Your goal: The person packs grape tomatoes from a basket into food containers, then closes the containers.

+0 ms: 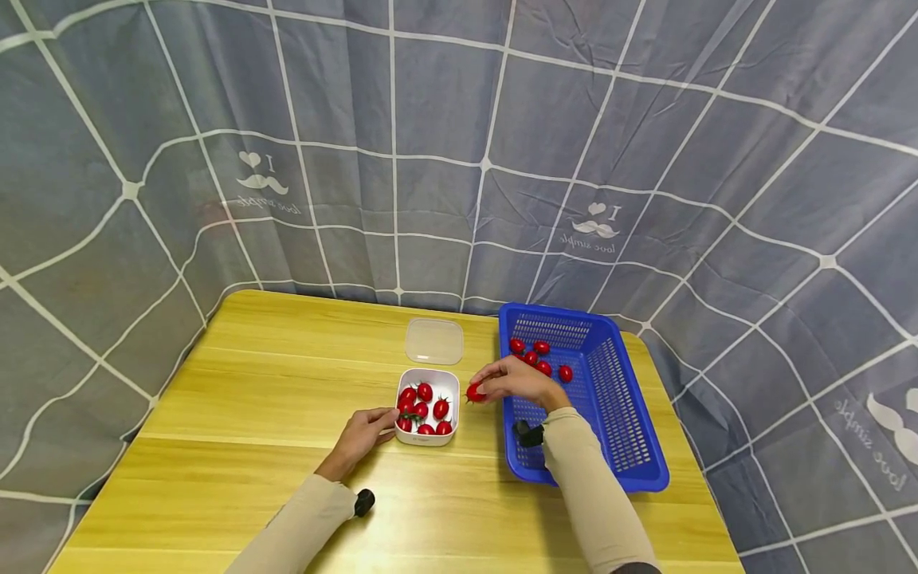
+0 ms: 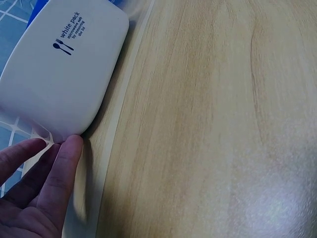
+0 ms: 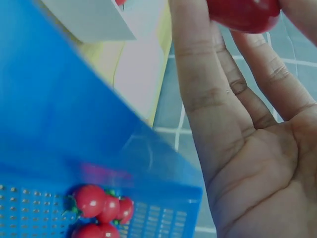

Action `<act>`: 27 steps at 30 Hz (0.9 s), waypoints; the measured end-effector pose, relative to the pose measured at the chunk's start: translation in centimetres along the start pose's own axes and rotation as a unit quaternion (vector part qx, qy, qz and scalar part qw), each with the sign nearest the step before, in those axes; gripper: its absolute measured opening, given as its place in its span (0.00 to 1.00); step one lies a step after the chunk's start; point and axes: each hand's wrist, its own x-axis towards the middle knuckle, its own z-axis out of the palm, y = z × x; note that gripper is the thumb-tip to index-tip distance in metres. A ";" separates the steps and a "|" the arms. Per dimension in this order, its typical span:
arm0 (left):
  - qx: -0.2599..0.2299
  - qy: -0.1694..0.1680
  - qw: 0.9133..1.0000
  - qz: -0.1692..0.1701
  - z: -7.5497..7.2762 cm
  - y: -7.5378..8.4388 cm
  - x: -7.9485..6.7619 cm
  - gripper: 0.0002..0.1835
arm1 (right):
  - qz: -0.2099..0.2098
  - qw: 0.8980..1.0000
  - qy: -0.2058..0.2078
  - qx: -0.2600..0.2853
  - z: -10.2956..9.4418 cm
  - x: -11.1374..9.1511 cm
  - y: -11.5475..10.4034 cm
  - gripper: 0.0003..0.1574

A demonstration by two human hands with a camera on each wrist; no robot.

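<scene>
- One red tomato is grasped by the right hand, pinched between thumb and fingers.
- That tomato is between the white container and the blue basket, just outside the container's right side (its height above the tabletop is hard to judge).
- The fingers of the left hand are extended and loose, their tips touching the white container at its left side, close to the near corner.
- Several more tomatoes, some with green stems showing, lie inside that container, which stands upright and bears dark print reading "white pack" (beside a small fork and spoon).
- To the right, the blue basket, with slotted walls, has loose tomatoes gathered toward its far left part, partly behind the right hand.
- Beyond the container, near it, a translucent lid lies flat.
- All of this rests on a yellowish wood-grain tabletop.
- Behind the tabletop hangs a grey curtain with white grid lines (its moustache prints and lettering run mirror-wise).
- Light sleeves cover both forearms.
</scene>
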 end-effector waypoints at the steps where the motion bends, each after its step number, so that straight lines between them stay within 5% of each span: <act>1: -0.001 0.000 1.000 0.000 0.0 0.0 0.0 0.22 | 0.003 1.000 -0.002 -0.004 0.2 0.2 -0.1 0.18; 19: -0.011 -0.005 1.000 -0.003 0.0 0.1 0.0 0.22 | 0.045 0.995 -0.026 -0.084 3.7 3.4 -1.3 0.17; 27: -0.010 -0.003 1.000 -0.003 0.0 0.1 0.0 0.21 | 0.064 0.996 -0.047 -0.048 4.7 4.8 -0.7 0.15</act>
